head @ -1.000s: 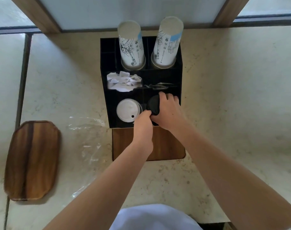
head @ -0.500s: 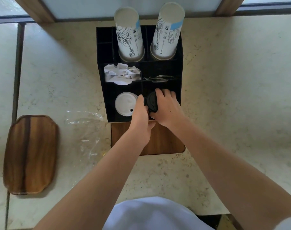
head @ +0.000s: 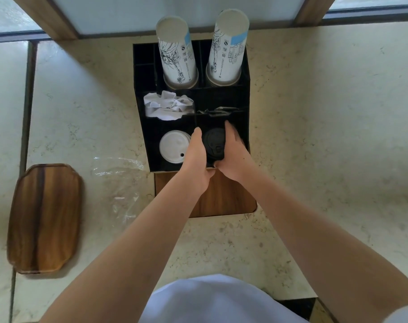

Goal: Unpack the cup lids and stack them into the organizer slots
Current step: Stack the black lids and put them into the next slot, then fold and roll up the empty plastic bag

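A black organizer [head: 141, 108] stands on the pale stone counter. Its front right slot holds a stack of black lids [head: 214, 144]. My left hand [head: 197, 157] presses against the stack's left side and my right hand [head: 233, 155] cups its right side, fingers reaching over the far edge. Between them the top black lid shows. In the front left slot sits a stack of white lids [head: 173, 146], untouched.
Two tall sleeves of paper cups [head: 178, 52] stand in the organizer's back slots, with crumpled white napkins [head: 166, 107] in the middle row. Empty clear plastic wrap [head: 121, 180] lies left of the organizer. A wooden tray [head: 44, 217] lies at far left, a wooden board [head: 224, 197] under my wrists.
My hands have parted from on top of the black lids to either side of the stack, uncovering the top lid. The left hand moved up beside it.
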